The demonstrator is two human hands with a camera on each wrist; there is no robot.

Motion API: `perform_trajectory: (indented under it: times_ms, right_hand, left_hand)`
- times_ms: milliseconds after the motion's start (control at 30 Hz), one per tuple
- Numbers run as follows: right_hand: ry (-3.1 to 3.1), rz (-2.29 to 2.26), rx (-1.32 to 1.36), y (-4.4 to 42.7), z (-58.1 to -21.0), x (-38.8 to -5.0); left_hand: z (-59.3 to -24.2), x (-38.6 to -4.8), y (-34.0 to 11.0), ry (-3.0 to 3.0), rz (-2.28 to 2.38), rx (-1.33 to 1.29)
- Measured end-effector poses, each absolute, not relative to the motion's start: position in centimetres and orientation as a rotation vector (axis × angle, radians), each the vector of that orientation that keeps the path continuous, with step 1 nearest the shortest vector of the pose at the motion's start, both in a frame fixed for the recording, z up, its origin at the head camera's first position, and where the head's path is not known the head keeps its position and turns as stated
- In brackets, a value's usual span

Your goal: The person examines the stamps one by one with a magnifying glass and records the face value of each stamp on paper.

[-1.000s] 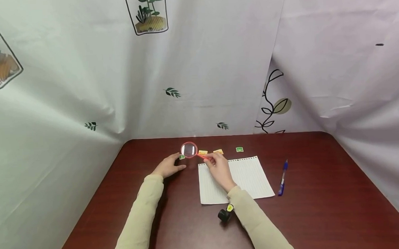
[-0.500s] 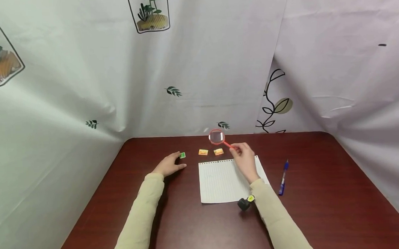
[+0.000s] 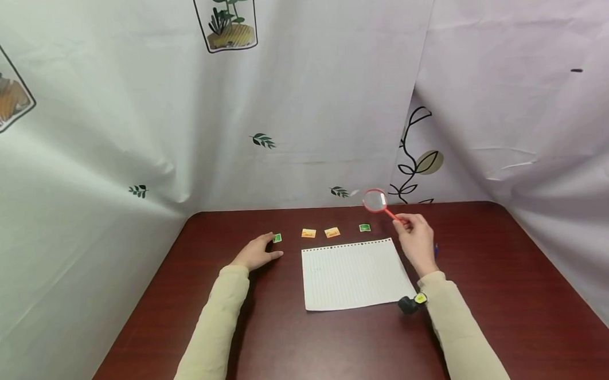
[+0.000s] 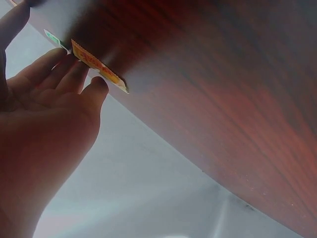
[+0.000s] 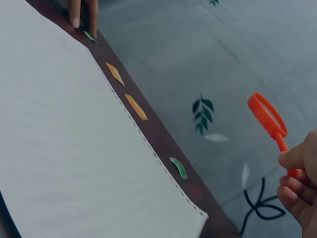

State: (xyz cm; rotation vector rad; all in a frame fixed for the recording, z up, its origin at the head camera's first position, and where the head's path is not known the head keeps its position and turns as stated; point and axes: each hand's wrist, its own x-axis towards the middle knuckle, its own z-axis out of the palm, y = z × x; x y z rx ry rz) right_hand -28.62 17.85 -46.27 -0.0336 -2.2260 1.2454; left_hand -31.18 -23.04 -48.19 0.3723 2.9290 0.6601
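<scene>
My right hand (image 3: 418,244) pinches the red handle of a magnifying glass (image 3: 374,200), held up near the table's back edge, above and right of the right green stamp (image 3: 365,228). In the right wrist view its red rim (image 5: 267,116) shows at a slant. My left hand (image 3: 258,252) rests on the table with relaxed fingers, fingertips at the left green stamp (image 3: 278,238). Two orange stamps (image 3: 308,233) (image 3: 332,233) lie between the green ones. From the left wrist, an orange stamp (image 4: 99,67) appears beside the fingers, partly overlapping them in view.
A lined sheet (image 3: 355,276) lies in front of the stamps. A blue pen (image 3: 436,251) is mostly hidden behind my right hand and sleeve. A black device (image 3: 407,305) hangs at my right wrist. White printed cloth (image 3: 305,98) stands behind the table (image 3: 313,361).
My right hand has moved rightward with the magnifying glass, from over the left stamps past the orange ones, uncovering the sheet and covering most of the pen. My left hand has stayed in place.
</scene>
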Motion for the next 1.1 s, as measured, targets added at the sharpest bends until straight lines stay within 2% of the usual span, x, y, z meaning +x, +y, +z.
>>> perform_trajectory:
  times_ms: [533,1100]
  right_hand:
    - [-2.251,1.084,-0.241,26.2,-46.6,-26.4]
    - [-2.361,0.968,-0.382,32.0,-47.5,-24.0]
  left_hand:
    - [-48.0,-31.1,-23.0,2.925,0.651,0.366]
    - [-47.8,-30.9,-22.9,2.918,0.652,0.371]
